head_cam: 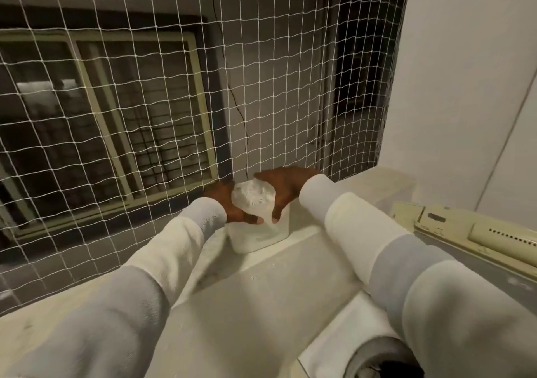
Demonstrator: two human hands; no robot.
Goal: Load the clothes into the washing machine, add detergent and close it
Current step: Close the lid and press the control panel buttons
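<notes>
A white, squarish plastic detergent container (257, 238) stands on a pale ledge (261, 290) right by the netting. Its translucent lid (252, 196) is at the top, between my two hands. My left hand (229, 206) grips the container's left side, thumb across the front. From the right, my right hand (283, 187) curls over the lid, with fingers and thumb pressed on it. A corner of the washing machine (476, 232), cream coloured with a control panel, shows at the right edge. No clothes are in view.
A white safety net (174, 87) closes off the opening behind the ledge; a barred window (116, 116) lies beyond it. A white wall (465, 87) rises at the right. A grey rounded object (377, 357) sits at the bottom, below my right sleeve.
</notes>
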